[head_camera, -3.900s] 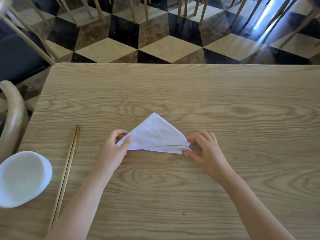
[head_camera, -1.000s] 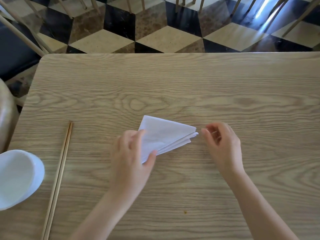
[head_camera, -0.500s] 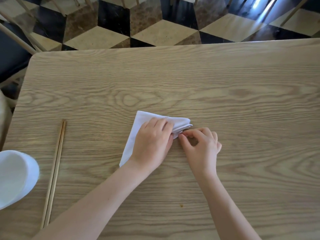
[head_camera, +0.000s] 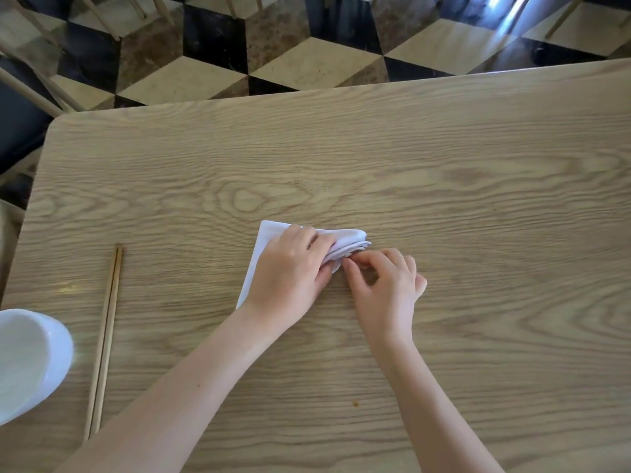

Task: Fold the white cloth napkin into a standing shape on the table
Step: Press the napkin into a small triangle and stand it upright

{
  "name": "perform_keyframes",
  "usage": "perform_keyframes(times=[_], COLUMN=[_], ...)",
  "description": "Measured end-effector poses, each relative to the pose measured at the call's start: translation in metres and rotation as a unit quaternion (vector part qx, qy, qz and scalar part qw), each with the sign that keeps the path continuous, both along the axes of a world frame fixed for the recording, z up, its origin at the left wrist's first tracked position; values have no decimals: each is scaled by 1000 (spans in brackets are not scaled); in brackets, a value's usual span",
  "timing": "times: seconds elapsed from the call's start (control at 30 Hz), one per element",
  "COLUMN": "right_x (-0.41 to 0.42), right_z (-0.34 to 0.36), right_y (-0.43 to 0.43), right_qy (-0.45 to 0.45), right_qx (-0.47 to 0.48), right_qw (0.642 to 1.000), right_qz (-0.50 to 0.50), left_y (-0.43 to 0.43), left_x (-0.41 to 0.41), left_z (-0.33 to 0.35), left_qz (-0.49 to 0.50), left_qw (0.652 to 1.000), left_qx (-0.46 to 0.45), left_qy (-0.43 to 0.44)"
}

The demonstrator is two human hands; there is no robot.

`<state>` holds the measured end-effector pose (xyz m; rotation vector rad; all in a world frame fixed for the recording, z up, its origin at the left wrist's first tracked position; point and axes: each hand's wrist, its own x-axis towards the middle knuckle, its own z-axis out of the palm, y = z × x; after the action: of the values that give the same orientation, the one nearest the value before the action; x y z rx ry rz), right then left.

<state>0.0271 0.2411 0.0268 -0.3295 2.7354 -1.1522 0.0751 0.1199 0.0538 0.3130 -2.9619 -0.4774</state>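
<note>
Two hands work at one small bundle near the middle of the table (head_camera: 444,158), the biggest thing in view and mostly bare wood. On it lies the napkin (head_camera: 269,238), already folded into a flat, layered wedge whose stacked edges point right.

My guess is the left hand (head_camera: 290,271) lies palm-down over the wedge to pin the layers so they cannot spring apart; it presses flat rather than grasping. The right hand (head_camera: 382,285) sits just beside the tip, thumb and forefinger drawn into a narrow pinch at the layered edges, probably to pick or tuck one ply. Whether cloth is actually caught between them I cannot tell.

Nothing stands yet, so the shaping seems to be in its middle stretch.

At the left edge, well apart from the work, a white bowl (head_camera: 30,363) is partly cut off by the frame. Between it and the napkin lie chopsticks (head_camera: 106,339), side by side. Neither blocks the hands. A tiny brown speck (head_camera: 355,403) marks the wood nearer the person.
</note>
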Motion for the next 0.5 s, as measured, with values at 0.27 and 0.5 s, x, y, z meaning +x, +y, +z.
perform_keyframes(times=[0.27,0.5], right_x=[0,-12], right_z=[-4,-6], right_y=[-15,-17], right_qy=[34,76], right_qx=[25,-11], right_qw=[997,997], right_qz=[-68,27], left_y=[3,9], left_x=[4,10], left_z=[-4,-18], left_qz=[16,15], left_qw=[998,995], left_qx=[-5,-40], left_qy=[60,86])
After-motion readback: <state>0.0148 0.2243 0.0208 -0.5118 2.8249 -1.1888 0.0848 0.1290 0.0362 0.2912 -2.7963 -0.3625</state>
